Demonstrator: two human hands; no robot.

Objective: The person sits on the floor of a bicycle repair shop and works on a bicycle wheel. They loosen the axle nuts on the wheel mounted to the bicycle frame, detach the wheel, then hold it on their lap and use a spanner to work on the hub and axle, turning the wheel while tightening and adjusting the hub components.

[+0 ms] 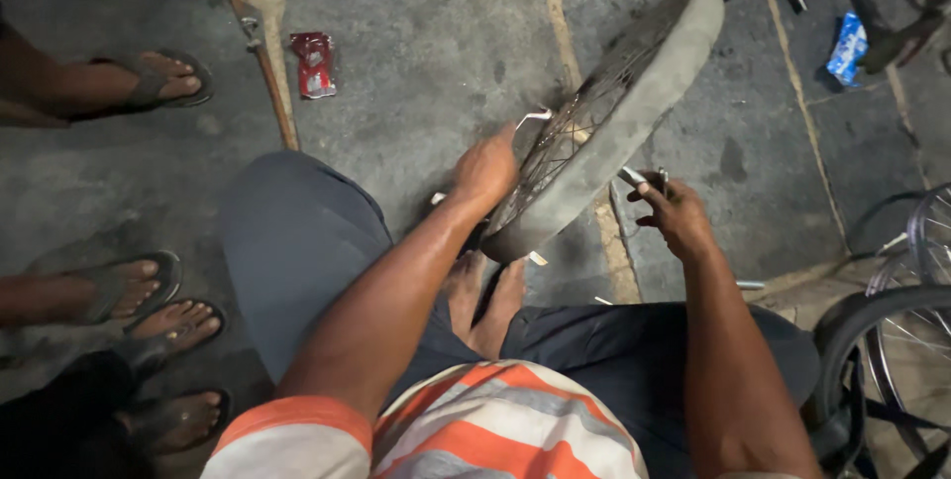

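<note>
Striped shirt (495,420) nearest; left hand (485,170) grips the spokes of a bicycle wheel (614,112) standing tilted on the concrete floor (416,43) before bare feet (485,301). Right hand (679,216) pinches a small metal tool (634,178) at the tyre. A slip could let the wheel roll onto the toes.

Dim, flat light falls from above onto the concrete floor (436,53), leaving the left edge and the bottom left corner in deep shadow, with a faint sheen on the left forearm (396,291), slight softness throughout and wide-angle stretch at the edges.
</note>
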